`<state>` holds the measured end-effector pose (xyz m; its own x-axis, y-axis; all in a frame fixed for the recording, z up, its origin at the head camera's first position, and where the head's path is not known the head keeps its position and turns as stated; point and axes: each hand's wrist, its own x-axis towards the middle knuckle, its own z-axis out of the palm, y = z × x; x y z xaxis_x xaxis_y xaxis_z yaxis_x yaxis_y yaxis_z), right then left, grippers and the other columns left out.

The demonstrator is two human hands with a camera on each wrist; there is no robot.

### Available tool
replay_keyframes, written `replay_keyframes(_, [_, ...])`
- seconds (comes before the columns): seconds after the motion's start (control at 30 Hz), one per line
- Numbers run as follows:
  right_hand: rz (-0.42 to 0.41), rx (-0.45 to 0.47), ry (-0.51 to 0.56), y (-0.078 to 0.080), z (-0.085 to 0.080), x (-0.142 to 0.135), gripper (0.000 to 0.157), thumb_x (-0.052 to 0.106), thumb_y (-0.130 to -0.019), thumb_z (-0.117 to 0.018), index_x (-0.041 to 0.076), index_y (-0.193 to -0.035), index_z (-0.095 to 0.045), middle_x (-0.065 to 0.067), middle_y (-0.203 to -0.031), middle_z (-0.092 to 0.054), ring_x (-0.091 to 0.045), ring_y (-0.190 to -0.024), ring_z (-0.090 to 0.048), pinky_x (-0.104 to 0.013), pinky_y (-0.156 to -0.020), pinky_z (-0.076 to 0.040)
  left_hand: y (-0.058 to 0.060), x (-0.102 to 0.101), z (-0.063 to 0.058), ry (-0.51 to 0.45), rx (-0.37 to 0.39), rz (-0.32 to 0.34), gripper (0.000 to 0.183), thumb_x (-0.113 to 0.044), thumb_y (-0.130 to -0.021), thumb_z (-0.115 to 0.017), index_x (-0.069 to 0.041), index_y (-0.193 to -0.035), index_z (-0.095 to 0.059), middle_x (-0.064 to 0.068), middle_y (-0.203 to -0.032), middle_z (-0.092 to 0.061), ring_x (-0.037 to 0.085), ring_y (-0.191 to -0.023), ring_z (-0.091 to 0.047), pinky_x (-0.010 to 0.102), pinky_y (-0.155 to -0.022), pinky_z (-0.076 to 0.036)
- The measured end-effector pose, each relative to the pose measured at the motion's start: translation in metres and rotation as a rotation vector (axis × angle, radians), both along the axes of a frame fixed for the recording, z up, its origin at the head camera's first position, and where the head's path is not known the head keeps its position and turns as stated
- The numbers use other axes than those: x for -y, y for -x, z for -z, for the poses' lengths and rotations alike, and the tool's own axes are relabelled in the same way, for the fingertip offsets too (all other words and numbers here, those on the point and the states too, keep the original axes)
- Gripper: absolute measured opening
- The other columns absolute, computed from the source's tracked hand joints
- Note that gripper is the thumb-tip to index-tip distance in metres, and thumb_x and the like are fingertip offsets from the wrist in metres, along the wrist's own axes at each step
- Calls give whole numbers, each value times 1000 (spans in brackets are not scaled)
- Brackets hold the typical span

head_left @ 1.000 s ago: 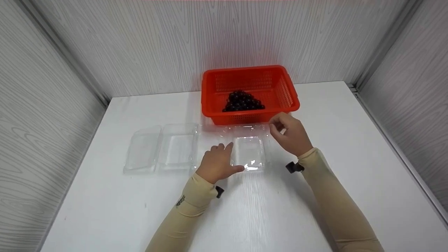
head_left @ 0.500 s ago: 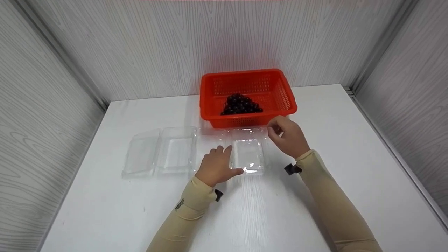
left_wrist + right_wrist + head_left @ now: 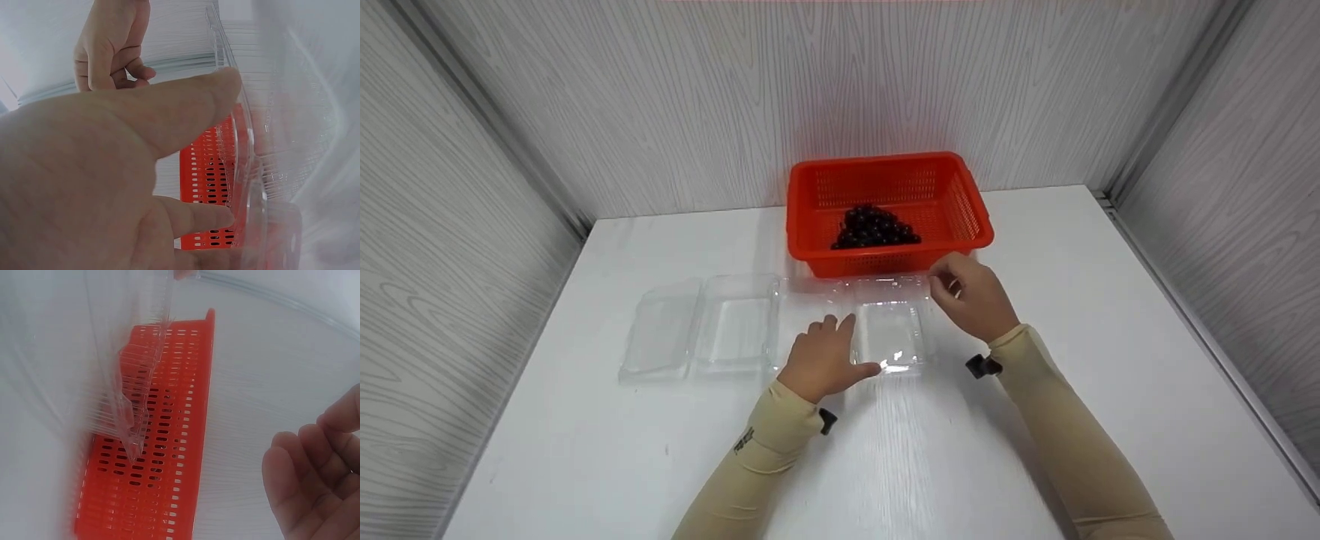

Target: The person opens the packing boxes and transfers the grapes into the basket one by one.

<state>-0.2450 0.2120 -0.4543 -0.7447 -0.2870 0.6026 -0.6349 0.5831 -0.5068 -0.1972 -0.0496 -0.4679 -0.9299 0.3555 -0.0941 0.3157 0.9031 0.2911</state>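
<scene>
In the head view, two clear plastic clamshell boxes lie opened out side by side on the white table. My left hand (image 3: 821, 360) rests on the right-hand clamshell box (image 3: 891, 334), around its middle fold, thumb and fingers spread apart. In the left wrist view its thumb (image 3: 197, 101) and fingers touch the clear rim. My right hand (image 3: 979, 300) hovers by that box's far right corner, fingers loosely curled, with nothing visible between them. The left-hand clamshell box (image 3: 739, 330) lies untouched. Dark grapes (image 3: 874, 227) are heaped in a red basket (image 3: 889, 262) behind the boxes.
The perforated red basket stands just beyond the right-hand box, close to the back wall (image 3: 697, 112). Grey wood-grain panels enclose the table (image 3: 615, 465) on the left, right and back.
The head view has tilted slightly, so the scene sits a little lower. Both hands stay almost still against the boxes, and the basket and grapes have not moved.
</scene>
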Motion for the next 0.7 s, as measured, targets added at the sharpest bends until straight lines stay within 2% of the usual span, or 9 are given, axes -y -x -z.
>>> replay_keyframes(0.27, [13,-4,-9,-1,-3,0,5,3,-95,-65,2,-98,-69,-5,-86,-68,-12,-74,-59,-29,-67,-55,3,0,0,14,-17,7,93,-61,-88,-72,-4,-155,-43,22,-140,-55,41,-122,-56,54,-102,-49])
replay_keyframes(0.7, [27,-35,-36,0,-3,-1,7,0,-94,-65,5,-98,-67,-6,-86,-67,-13,-73,-58,-29,-67,-55,2,1,-4,-10,-10,5,91,-58,-89,-73,-3,-154,-44,24,-144,-53,43,-125,-56,56,-103,-48])
